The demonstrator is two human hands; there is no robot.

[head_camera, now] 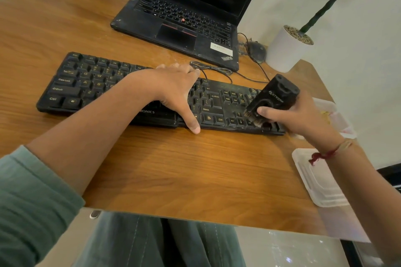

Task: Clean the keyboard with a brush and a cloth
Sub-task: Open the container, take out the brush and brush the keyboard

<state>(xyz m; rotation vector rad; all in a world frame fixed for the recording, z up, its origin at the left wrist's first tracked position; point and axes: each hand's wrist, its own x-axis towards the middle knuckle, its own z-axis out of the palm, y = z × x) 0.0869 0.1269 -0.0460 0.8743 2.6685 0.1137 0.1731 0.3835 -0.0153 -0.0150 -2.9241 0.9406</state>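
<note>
The black keyboard (91, 84) is laid lengthwise across the wooden table (173, 169), and it is pinned in the middle by the left hand (173, 86). That hand is spread wide and flat, fingers straight over the keys towards twelve o'clock, with the thumb stretched out to six o'clock so that its tip is set on the table just past the keyboard's near edge.

Over at the three o'clock end, the brush (274, 95) is gripped by the right hand (303, 119). It is a blocky black tool, tilted, its top leaned away towards one o'clock. The thumb is curled round its near face; the other fingers are hidden behind the body. The bristles (253, 118) are pressed down onto the keys right beside the arrow cluster. A red thread (325, 155) is tied round that wrist.

At twelve o'clock from the keyboard an open black laptop (178, 34) is seen, screen dark. The keyboard's cable (212, 69) is looped between the two. A dark mouse (257, 50) is parked at the laptop's three o'clock, just beside a white plant pot (284, 52). A clear plastic tray (321, 188) is placed at the table's edge, at four o'clock from the keyboard, partly covered by the right forearm.
</note>
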